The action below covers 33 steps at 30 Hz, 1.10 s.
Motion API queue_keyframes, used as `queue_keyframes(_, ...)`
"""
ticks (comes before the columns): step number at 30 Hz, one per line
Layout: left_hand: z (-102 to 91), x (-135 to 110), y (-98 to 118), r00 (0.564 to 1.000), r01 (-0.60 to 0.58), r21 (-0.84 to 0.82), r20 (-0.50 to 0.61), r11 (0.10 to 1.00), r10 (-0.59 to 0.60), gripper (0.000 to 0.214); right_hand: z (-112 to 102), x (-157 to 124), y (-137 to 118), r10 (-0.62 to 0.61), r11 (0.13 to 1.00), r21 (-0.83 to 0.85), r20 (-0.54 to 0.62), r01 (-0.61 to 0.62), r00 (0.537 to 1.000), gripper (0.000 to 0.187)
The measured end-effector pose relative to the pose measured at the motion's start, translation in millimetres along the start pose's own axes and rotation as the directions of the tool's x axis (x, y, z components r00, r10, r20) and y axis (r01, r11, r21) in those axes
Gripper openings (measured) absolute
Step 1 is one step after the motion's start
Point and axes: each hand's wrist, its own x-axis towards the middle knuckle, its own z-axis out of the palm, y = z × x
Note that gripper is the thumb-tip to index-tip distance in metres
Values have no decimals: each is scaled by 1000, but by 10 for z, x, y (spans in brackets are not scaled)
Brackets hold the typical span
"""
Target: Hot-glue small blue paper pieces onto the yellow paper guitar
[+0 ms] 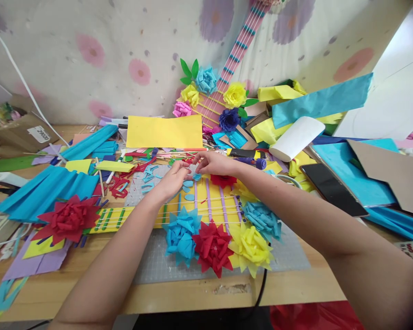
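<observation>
In the head view, the left hand and the right hand meet fingertip to fingertip. Both seem to pinch a small blue paper piece, though it is too tiny to be sure. It hangs just under the right fingers, above the yellow paper guitar. Such paper is probably very light, thin and soft, and creases easily, so it is better to take it gently by the edge. It looks sky-blue and petal-shaped.

Both arms stretched fwd, L hand & R hand near-touching, fingers pinched.
</observation>
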Motion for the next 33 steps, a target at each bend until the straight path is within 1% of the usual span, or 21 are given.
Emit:
queue_keyframes(5,9,-13,6,1000,-21,19,6,1000,21,19,-9,-23,-23,17,998,-60,21,-16,1000,40)
queue_keyframes(10,8,-11,-9,998,-54,89,20,995,53,22,-4,-6,-2,8,992,-130,63,1,998,43)
queue_keyframes(15,8,-1,-22,998,-61,108,0,992,62,20,-23,-21,-26,17,991,-133,68,-8,998,47)
queue_keyframes(22,16,6,-31,996,-91,113,-4,989,92,20,-40,-34,-41,16,990,-144,40,-10,999,45)
queue_keyframes(26,16,23,-47,997,-74,96,1,993,74,21,-44,-44,-40,33,987,-160,36,-27,999,45)
queue_keyframes(33,25,46,-69,999,-41,52,5,998,40,25,-39,-94,-122,69,976,-207,4,-67,998,46)
